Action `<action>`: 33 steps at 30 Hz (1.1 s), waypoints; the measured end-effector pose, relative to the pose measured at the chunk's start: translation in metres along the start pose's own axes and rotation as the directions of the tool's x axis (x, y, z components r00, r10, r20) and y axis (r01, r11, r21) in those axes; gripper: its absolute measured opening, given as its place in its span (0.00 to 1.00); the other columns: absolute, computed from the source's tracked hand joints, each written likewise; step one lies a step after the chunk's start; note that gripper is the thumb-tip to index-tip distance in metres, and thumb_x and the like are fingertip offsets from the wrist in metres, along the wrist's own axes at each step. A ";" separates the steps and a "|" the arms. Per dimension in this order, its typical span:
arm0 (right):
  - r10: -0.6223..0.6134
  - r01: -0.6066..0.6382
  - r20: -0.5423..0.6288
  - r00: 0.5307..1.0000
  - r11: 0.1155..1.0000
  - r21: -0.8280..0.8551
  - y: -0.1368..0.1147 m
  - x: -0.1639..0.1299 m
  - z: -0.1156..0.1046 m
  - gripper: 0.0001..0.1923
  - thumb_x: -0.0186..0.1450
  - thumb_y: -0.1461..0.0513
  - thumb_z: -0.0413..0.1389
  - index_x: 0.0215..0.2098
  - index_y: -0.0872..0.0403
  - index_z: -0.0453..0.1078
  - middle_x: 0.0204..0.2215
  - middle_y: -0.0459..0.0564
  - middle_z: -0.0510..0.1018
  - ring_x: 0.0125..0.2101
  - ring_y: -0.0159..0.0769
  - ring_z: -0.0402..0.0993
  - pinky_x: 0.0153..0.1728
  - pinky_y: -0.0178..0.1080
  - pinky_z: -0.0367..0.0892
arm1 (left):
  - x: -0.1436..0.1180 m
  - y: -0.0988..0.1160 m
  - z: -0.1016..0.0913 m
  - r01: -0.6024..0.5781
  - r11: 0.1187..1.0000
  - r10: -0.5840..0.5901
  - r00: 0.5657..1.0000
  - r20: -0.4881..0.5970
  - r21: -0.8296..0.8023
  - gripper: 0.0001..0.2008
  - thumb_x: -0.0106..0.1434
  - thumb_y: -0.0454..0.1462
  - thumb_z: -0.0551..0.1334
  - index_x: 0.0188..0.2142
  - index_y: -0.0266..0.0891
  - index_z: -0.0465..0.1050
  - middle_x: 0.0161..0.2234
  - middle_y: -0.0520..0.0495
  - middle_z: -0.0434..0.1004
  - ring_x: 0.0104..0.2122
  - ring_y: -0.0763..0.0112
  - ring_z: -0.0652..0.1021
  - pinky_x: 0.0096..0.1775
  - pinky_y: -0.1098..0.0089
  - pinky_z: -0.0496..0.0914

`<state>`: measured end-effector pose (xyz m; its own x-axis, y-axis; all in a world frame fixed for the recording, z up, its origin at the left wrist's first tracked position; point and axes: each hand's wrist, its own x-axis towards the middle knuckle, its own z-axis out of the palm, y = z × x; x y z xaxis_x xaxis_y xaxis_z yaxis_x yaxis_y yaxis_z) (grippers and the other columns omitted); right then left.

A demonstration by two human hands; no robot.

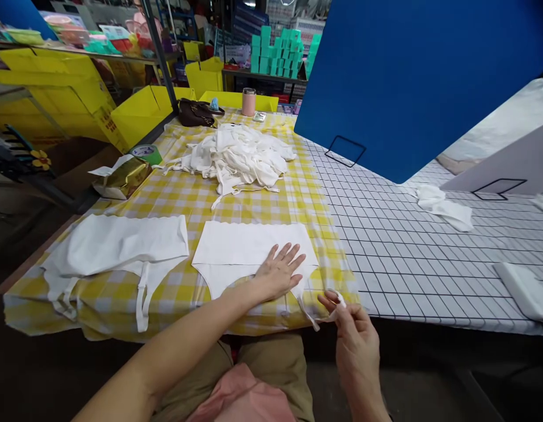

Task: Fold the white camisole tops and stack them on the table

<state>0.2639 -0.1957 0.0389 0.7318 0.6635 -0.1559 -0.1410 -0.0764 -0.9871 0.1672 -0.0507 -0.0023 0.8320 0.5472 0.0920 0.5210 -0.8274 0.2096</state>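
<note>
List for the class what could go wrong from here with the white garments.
1. The right hand pinches what looks like a strap of the garment under the flat left hand; a hard tug might skew it.
2. The other garment has its straps near the left forearm, which could catch them.
3. Loose ends trailing from the heap may tangle.

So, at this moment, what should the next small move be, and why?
Probably to draw the strap gently straight with the right hand: its fingers pinch white material there and the strap looks bent rather than taut, while the left hand lies spread on the white garment, which could steady it.
</note>
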 end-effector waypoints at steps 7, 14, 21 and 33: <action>-0.088 0.147 -0.167 0.982 0.911 0.385 -0.034 -0.004 -0.001 0.14 0.49 0.64 0.64 0.22 0.55 0.61 0.24 0.38 0.70 0.21 0.23 0.67 0.33 0.35 0.67 | 0.000 -0.002 0.004 -0.020 1.000 0.020 0.999 -0.033 0.017 0.24 0.67 0.45 0.46 0.61 0.41 0.53 0.63 0.45 0.48 0.62 0.60 0.52 0.59 0.52 0.50; -0.406 0.483 -0.302 0.863 0.839 0.250 -0.069 -0.031 0.001 0.08 0.56 0.68 0.60 0.25 0.55 0.63 0.27 0.41 0.66 0.26 0.24 0.66 0.31 0.33 0.67 | 0.000 -0.002 0.006 -0.012 1.000 0.012 1.000 -0.011 0.001 0.24 0.67 0.44 0.46 0.61 0.41 0.52 0.64 0.46 0.46 0.63 0.61 0.50 0.60 0.52 0.48; -0.443 0.525 -0.390 0.807 0.841 0.131 -0.067 -0.043 -0.007 0.09 0.57 0.64 0.60 0.32 0.53 0.64 0.30 0.41 0.69 0.27 0.27 0.71 0.35 0.37 0.70 | 0.001 -0.006 0.008 -0.024 0.999 0.022 0.999 -0.045 -0.035 0.24 0.66 0.43 0.48 0.60 0.42 0.54 0.63 0.45 0.49 0.62 0.60 0.52 0.60 0.51 0.49; -0.177 0.295 -0.339 0.924 0.894 0.337 -0.064 -0.030 0.000 0.19 0.54 0.62 0.62 0.40 0.50 0.60 0.29 0.39 0.69 0.30 0.27 0.73 0.39 0.38 0.69 | -0.033 0.055 -0.015 -0.435 0.739 0.359 0.900 -0.246 -0.514 0.30 0.58 0.40 0.60 0.59 0.40 0.55 0.56 0.41 0.65 0.57 0.61 0.62 0.58 0.55 0.56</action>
<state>0.2510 -0.2106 0.1062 0.9273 0.3739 0.0178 -0.1348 0.3780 -0.9160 0.1656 -0.1127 0.0207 0.8892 0.2265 0.3974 -0.0751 -0.7847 0.6153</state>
